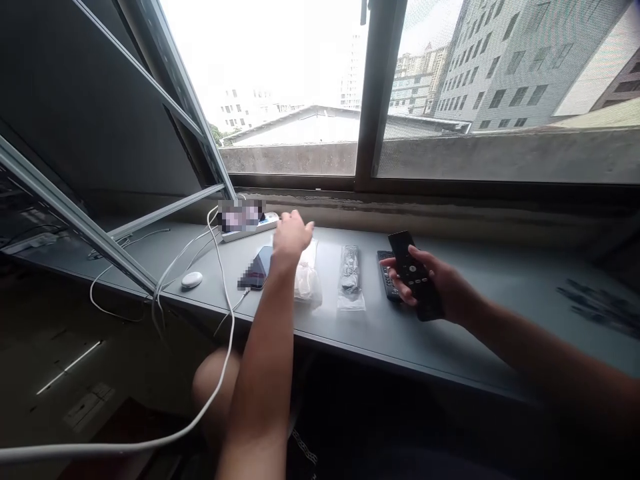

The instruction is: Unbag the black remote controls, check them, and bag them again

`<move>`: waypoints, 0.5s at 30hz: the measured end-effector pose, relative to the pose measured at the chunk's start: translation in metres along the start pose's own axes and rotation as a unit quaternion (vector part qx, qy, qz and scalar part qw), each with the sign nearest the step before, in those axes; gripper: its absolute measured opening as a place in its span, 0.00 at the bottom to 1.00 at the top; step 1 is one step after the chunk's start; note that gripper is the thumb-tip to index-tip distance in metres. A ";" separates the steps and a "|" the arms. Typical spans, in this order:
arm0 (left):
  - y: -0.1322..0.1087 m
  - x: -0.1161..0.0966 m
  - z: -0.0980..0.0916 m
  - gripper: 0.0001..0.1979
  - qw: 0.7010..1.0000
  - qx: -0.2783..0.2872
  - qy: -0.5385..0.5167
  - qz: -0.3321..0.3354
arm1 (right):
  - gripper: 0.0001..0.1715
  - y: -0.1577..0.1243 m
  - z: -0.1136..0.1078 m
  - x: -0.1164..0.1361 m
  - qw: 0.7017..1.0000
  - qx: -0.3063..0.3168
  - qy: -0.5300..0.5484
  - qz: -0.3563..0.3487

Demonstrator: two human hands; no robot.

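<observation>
My right hand (445, 283) is closed around a slim black remote control (413, 270), held tilted above the table. Under it lies a second black remote (387, 277) with many buttons, partly covered by the hand. My left hand (293, 235) reaches across the table near the power strip, its thumb apart from the fingers and nothing visible in it. Beneath and beside that hand are a pale item in a clear plastic bag (307, 283) and a dark smartphone (259, 268), both partly hidden by the forearm. Between the hands lies another clear bag (351, 277) with a dark item inside.
A white power strip (250, 228) stands near the window sill. White cables (231, 320) loop over the table's front edge. A round white object (192, 280) lies at left, beside a slanted metal frame (145, 277). A dark patterned thing (600, 307) is at far right.
</observation>
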State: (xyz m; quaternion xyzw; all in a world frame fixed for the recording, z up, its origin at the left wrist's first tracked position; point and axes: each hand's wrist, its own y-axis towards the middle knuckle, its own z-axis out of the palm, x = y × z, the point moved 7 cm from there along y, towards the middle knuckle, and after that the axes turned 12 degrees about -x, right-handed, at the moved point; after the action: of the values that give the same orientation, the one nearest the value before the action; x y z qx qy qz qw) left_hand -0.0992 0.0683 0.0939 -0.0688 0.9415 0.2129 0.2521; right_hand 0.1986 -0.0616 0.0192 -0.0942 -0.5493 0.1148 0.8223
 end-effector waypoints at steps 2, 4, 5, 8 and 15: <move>-0.010 -0.036 0.012 0.26 0.980 0.077 -0.178 0.036 | 0.26 0.001 0.000 0.000 1.000 -0.007 0.005 0.004; -0.030 -0.077 0.035 0.24 0.921 0.213 -0.317 0.074 | 0.28 0.002 0.001 0.000 1.000 -0.004 0.010 0.005; -0.043 -0.097 0.047 0.24 0.886 0.288 -0.350 0.097 | 0.28 0.003 0.002 0.000 1.000 -0.002 0.012 0.006; -0.071 -0.140 0.076 0.20 0.827 0.384 -0.366 0.185 | 0.29 0.005 0.002 0.001 1.000 0.004 0.024 0.005; -0.052 -0.146 0.103 0.17 0.815 0.263 -0.490 0.165 | 0.23 0.006 -0.001 0.005 0.996 -0.002 0.087 0.036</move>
State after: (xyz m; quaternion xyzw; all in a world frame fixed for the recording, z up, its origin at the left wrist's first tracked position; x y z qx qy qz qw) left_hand 0.0850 0.0695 0.0681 0.2696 0.7109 0.0015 0.6496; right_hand 0.2008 -0.0543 0.0211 -0.1254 -0.4721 0.1349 0.8621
